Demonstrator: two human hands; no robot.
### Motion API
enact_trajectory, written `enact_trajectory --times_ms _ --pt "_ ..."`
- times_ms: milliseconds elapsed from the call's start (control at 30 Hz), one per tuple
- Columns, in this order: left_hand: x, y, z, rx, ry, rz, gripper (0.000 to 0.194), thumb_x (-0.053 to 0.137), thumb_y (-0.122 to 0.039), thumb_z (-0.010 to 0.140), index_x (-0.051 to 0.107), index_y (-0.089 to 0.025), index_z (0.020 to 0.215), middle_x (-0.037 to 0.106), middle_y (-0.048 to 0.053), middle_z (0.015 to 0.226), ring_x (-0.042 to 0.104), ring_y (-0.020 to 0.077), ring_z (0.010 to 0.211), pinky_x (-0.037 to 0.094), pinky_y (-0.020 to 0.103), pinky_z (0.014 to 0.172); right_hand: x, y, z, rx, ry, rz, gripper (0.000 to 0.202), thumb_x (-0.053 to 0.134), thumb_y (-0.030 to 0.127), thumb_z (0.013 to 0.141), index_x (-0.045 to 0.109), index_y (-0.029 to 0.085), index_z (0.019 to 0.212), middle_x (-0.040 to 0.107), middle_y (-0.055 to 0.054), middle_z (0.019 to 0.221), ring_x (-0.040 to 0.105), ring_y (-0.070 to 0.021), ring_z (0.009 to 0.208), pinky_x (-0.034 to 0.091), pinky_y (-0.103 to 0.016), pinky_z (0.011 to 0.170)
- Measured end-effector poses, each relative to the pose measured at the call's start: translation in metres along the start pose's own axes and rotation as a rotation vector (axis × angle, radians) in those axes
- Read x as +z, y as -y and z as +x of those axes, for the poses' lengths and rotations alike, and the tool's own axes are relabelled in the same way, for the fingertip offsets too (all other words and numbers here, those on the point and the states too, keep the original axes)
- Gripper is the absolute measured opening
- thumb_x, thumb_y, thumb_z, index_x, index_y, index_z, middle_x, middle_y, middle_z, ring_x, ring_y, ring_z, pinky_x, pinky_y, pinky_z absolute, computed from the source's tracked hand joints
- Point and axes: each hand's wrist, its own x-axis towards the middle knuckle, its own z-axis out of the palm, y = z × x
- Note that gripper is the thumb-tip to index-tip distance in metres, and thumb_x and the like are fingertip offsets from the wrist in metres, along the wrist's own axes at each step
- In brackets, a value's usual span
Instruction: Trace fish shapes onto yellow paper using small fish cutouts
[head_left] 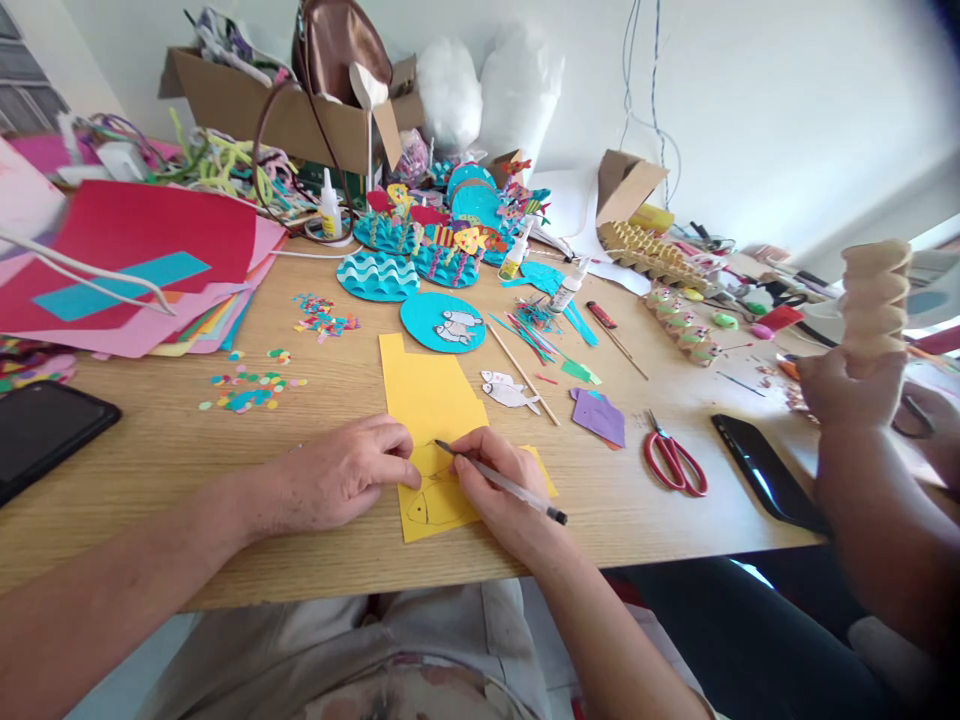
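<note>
My right hand [504,488] grips a pen [517,488] with a clear barrel and a dark end. Its tip touches a sheet of yellow paper [431,390] at the table's front. A fish outline [429,508] is drawn low on that sheet, and more lines show by the pen tip. My left hand [352,470] rests on the paper's left edge, palm down, fingers partly bent and holding nothing. Just beyond lie white paper fish cutouts [510,390] and a thin wooden stick [525,375]. A blue paper disc [442,318] carries more fish cutouts.
Red-handled scissors [675,462] and a phone [769,475] lie to the right. Another person's hand [851,385] there holds an egg-carton strip [876,300]. Confetti [255,388], coloured paper sheets [150,250] and a second phone [49,435] are on the left. Glue bottles [568,285] stand behind.
</note>
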Motion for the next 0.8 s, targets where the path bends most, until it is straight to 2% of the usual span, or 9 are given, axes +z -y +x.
enact_trajectory --times_ms 233,567,800 --pt "0.0011 0.0004 -0.0010 -0.014 -0.024 0.017 0.040 0.038 0.000 0.079 0.053 -0.020 0.109 0.054 0.005 0.095 0.049 0.0180 0.091 0.041 0.029 0.083 0.0000 0.0004 0.0000 -0.004 0.004 0.003 0.011 0.048 0.016 0.074 0.057 0.021 0.078 0.061 0.003 0.065 0.055 -0.0115 0.061 0.039 -0.021 0.058" --pt "0.0054 -0.0011 0.0011 -0.047 -0.002 0.113 0.037 0.039 0.001 0.076 0.055 -0.015 0.105 0.055 0.007 0.097 0.048 0.0209 0.095 0.040 0.034 0.088 0.0001 0.0018 0.0007 0.009 0.017 -0.009 0.010 0.048 0.016 0.075 0.057 0.020 0.078 0.063 0.002 0.069 0.056 -0.0124 0.065 0.039 -0.022 0.059" --pt "0.0042 -0.0016 0.0011 -0.058 0.010 0.114 0.038 0.040 0.002 0.074 0.055 -0.016 0.105 0.055 0.007 0.098 0.047 0.0210 0.096 0.039 0.034 0.088 0.0011 -0.0009 -0.0015 0.003 0.014 0.000 0.009 0.049 0.017 0.075 0.056 0.020 0.079 0.064 0.002 0.071 0.056 -0.0123 0.066 0.039 -0.023 0.061"
